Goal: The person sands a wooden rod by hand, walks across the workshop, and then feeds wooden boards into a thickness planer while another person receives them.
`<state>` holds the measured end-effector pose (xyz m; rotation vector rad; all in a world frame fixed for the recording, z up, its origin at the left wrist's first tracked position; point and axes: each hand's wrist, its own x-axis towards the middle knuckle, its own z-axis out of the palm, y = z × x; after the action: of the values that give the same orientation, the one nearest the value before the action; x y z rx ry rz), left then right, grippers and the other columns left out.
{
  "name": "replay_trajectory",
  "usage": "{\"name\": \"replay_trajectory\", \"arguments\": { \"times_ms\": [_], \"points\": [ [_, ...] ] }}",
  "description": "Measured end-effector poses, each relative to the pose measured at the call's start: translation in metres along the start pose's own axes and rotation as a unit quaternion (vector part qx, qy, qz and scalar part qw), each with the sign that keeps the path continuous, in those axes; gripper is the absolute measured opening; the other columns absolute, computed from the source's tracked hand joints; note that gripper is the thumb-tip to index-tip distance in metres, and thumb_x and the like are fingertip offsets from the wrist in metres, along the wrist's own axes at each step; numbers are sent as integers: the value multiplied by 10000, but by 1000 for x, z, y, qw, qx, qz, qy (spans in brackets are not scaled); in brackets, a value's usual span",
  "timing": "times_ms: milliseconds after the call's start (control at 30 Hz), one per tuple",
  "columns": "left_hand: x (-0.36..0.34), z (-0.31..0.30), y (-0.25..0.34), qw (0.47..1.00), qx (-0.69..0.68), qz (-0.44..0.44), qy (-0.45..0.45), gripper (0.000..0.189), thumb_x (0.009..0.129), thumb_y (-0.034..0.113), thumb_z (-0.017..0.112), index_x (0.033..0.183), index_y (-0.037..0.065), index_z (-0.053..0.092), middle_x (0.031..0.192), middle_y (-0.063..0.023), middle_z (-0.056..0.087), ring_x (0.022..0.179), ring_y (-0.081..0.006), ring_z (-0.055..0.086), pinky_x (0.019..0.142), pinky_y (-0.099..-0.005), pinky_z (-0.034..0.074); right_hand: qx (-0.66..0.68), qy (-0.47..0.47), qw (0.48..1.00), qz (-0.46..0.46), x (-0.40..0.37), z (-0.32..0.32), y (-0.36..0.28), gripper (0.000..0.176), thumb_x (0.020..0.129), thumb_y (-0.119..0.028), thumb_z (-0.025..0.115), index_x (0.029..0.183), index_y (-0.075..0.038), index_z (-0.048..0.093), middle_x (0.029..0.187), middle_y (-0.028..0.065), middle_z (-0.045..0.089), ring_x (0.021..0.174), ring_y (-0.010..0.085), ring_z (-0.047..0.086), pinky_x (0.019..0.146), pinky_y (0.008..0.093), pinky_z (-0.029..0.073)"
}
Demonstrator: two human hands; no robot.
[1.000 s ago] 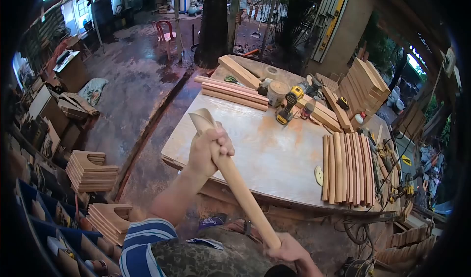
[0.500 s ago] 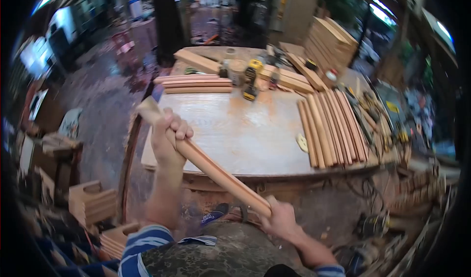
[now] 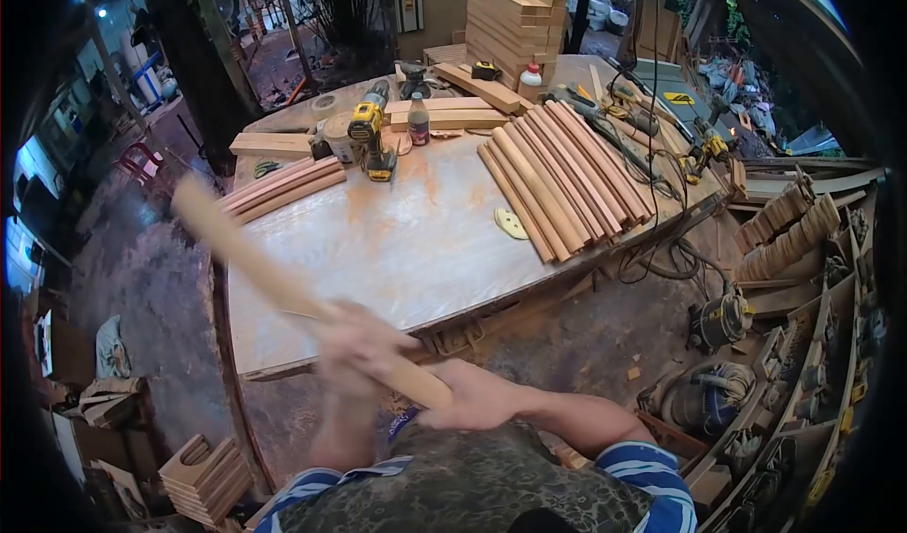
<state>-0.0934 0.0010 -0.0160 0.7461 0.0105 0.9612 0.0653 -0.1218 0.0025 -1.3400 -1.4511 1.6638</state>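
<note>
A long, pale wooden rail (image 3: 255, 264) slants across the front, its far end raised over the table's left edge and blurred by motion. My right hand (image 3: 472, 396) is closed round the near end, close to my body. Just above it, my left hand (image 3: 354, 349) wraps over the rail; its fingers are partly smeared. Similar rails (image 3: 567, 179) lie side by side on the right of the worktable (image 3: 368, 268), with a smaller row of rails (image 3: 283, 190) at the left. A pale yellow holed pad (image 3: 510, 223) rests beside the larger row.
A yellow cordless drill (image 3: 371, 131), a small bottle (image 3: 419, 122) and a tape measure (image 3: 486, 70) stand toward the back. Stacked boards (image 3: 515, 27) rise behind. Power tools and cables crowd the right edge. A vacuum-like machine (image 3: 709, 396) and cut boards (image 3: 203, 476) are on the floor.
My left hand has moved down the rail from near its far end to close beside my right hand. The rail has shifted left, and the view has turned right.
</note>
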Motion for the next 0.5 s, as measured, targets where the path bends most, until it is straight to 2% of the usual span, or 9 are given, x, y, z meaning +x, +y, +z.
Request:
{"name": "replay_trajectory", "arguments": {
  "times_ms": [33, 167, 233, 300, 333, 367, 400, 433, 500],
  "points": [
    [-1, 19, -24, 999, -42, -14, -28, 157, 915, 139, 584, 1017, 73, 485, 669, -28, 501, 554, -173, 569, 637, -453, 569, 31, -35, 996, 70, 5, -1, -13, 388, 770, -191, 675, 1087, 11, 579, 813, 124, 648, 687, 186, 626, 636, 333, 498],
    [15, 2, 19, 991, 136, 3, 13, 164, 871, 189, 579, 960, 76, 498, 652, -17, 514, 545, -144, 599, 674, -419, 600, -3, 26, 1000, 17, -18, -3, 3, 398, 779, -210, 689, 1109, -6, 597, 842, 96, 658, 703, 168, 628, 647, 323, 501],
    [38, 8, 84, 992, -29, 71, 99, 147, 890, 132, 560, 1018, 100, 496, 656, 16, 497, 542, -135, 555, 606, -334, 555, -19, -35, 999, 35, -31, 1, 42, 397, 781, -209, 691, 1115, -11, 605, 849, 89, 659, 717, 162, 627, 659, 319, 504],
    [51, 6, 89, 989, -49, 88, 113, 77, 884, 158, 560, 914, 102, 516, 651, 1, 521, 533, -133, 551, 611, -339, 564, -113, 16, 972, -205, -33, 3, 67, 350, 783, -153, 724, 1106, -36, 656, 794, 3, 630, 758, 120, 605, 676, 297, 491],
    [47, 8, 80, 989, -72, 66, 115, 106, 877, 183, 559, 810, 103, 536, 647, -14, 545, 524, -132, 548, 616, -343, 572, -36, 69, 983, -166, -24, 8, 66, 295, 769, -136, 741, 1040, -40, 674, 808, 19, 655, 796, 117, 624, 714, 299, 500],
    [35, -10, 43, 984, 130, 40, 112, 154, 889, 202, 565, 767, 110, 542, 652, -21, 561, 540, -135, 554, 647, -347, 573, 26, 54, 998, 22, -21, 2, 14, 231, 780, -127, 731, 970, -17, 659, 841, 45, 687, 829, 133, 655, 742, 308, 518],
    [23, 9, 9, 940, 331, 26, 75, 148, 878, 194, 592, 791, 80, 556, 650, -32, 567, 583, -151, 601, 681, -359, 579, 29, 63, 997, 44, -7, 2, -13, 227, 789, -122, 723, 967, -7, 640, 837, 54, 690, 802, 141, 659, 730, 318, 527],
    [12, 21, -23, 995, 39, -88, -12, 175, 865, 189, 614, 783, 45, 556, 645, -59, 582, 610, -187, 631, 672, -367, 582, 30, 77, 995, 64, 3, 2, -28, 224, 798, -116, 715, 964, 2, 622, 833, 62, 692, 775, 149, 662, 718, 328, 535],
    [17, 35, -5, 990, 49, -108, 71, 181, 837, 172, 628, 761, 29, 546, 630, -75, 580, 608, -213, 632, 663, -363, 576, -15, 143, 990, 2, 11, 5, -11, 233, 791, -110, 712, 963, 6, 606, 800, 75, 687, 730, 185, 671, 688, 342, 536]
  ]
}}
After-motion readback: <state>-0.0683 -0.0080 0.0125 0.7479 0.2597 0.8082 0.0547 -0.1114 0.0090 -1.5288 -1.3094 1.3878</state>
